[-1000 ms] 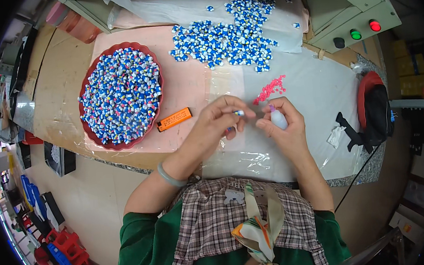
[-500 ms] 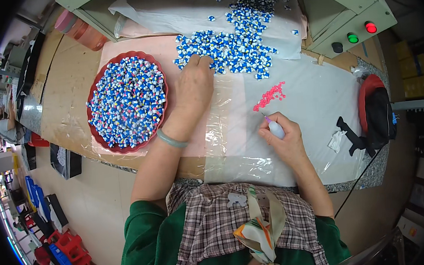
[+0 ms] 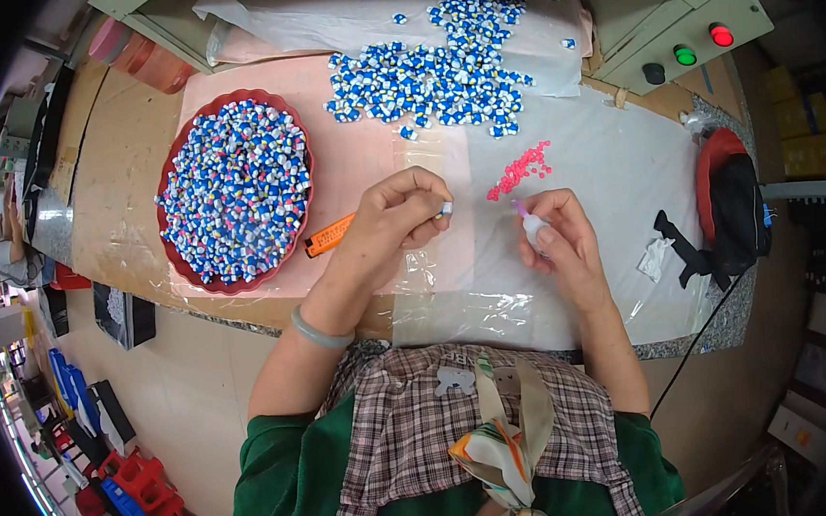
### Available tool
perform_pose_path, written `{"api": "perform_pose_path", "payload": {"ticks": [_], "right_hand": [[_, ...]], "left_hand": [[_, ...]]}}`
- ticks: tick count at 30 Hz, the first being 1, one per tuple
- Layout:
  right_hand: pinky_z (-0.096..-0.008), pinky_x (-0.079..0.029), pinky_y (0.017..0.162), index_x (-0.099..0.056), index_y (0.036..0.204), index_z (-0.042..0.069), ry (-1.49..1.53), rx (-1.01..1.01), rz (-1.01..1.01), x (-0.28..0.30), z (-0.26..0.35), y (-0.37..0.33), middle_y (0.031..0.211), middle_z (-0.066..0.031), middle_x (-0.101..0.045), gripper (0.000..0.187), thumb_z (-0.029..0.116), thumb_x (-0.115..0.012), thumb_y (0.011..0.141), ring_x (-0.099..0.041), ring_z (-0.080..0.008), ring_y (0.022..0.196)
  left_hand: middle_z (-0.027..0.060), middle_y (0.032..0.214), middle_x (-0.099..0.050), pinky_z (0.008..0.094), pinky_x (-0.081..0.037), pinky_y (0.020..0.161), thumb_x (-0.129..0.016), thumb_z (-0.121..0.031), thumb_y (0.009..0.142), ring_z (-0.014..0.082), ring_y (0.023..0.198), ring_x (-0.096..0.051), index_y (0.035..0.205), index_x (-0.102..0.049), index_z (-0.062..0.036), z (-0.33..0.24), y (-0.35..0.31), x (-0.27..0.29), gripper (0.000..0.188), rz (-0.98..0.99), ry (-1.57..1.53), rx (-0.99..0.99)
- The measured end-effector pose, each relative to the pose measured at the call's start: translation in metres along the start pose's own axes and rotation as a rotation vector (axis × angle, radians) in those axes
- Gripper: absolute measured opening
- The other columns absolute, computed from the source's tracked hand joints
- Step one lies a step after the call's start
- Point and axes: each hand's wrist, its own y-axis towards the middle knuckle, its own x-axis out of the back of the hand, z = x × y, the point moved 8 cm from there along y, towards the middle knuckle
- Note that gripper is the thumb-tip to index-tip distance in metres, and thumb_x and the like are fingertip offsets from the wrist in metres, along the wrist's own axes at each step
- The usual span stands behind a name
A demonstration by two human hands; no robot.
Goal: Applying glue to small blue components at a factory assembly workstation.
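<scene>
My left hand (image 3: 400,212) is pinched round a small blue and white piece (image 3: 445,209), held over the pink and clear sheeting near the middle of the table. In my right hand (image 3: 564,241) is a small pale squeeze bottle (image 3: 534,228), its purple tip pointing up and left. Just beyond that tip lies a strip of tiny pink pieces (image 3: 521,169) on white sheeting. Farther back spreads a large heap of blue and white pieces (image 3: 419,83). Partly beneath my left wrist shows an orange tool with a black end (image 3: 329,235).
On the left, a scalloped red tray (image 3: 302,136) is full of similar pieces, some with pink bits. A green-grey machine (image 3: 666,20) with lit buttons stands at the back. To the right are a black and red bag (image 3: 737,208) and crumpled tissue (image 3: 656,258).
My left hand has drawn back from the heap towards me with a small blue and white piece, revealing the orange tool. My right hand has shifted slightly right and raised the bottle.
</scene>
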Motion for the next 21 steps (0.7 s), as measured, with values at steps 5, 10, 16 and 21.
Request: {"api": "perform_pose_path", "payload": {"ticks": [5,10,16,21], "right_hand": [[-0.0190,-0.037,0.045,-0.052,0.104,0.004,-0.097,0.105,-0.056,0.007,0.011,-0.003,0.097,-0.0097,-0.058,0.020,0.010,-0.062,0.088,-0.056,-0.0112,0.061],[-0.0197,-0.039,0.045,-0.052,0.104,0.002,-0.078,0.207,-0.192,0.011,0.026,-0.008,0.095,-0.0146,-0.063,0.023,0.008,-0.067,0.087,-0.057,-0.0119,0.057],[-0.0202,-0.042,0.047,-0.052,0.115,-0.001,-0.425,0.391,-0.221,0.003,0.048,-0.020,0.093,-0.0152,-0.066,0.031,0.015,-0.064,0.092,-0.058,-0.0116,0.058],[-0.0203,-0.044,0.049,-0.050,0.125,-0.003,-0.722,0.531,-0.177,-0.013,0.061,-0.030,0.090,-0.0143,-0.067,0.038,0.019,-0.059,0.095,-0.059,-0.0114,0.059]], "left_hand": [[-0.0005,0.073,-0.054,0.0170,-0.029,0.050,-0.059,-0.014,0.094,0.0033,0.056,-0.036,0.103,-0.065,0.0007,0.014,-0.014,-0.008,0.018,0.026,-0.048,0.016],[-0.0005,0.079,-0.059,0.0163,-0.038,0.057,-0.062,-0.013,0.093,0.0031,0.060,-0.045,0.112,-0.065,-0.0001,0.019,-0.023,-0.018,0.023,0.066,0.046,-0.027],[0.0040,0.096,-0.066,0.0218,-0.048,0.076,-0.063,-0.008,0.091,0.0090,0.086,-0.064,0.113,-0.064,-0.0009,0.015,-0.026,-0.021,0.022,0.031,0.371,-0.203],[0.0042,0.096,-0.066,0.0210,-0.049,0.075,-0.063,-0.007,0.091,0.0095,0.089,-0.064,0.111,-0.063,0.0002,0.017,-0.027,-0.022,0.021,0.032,0.500,-0.225]]}}
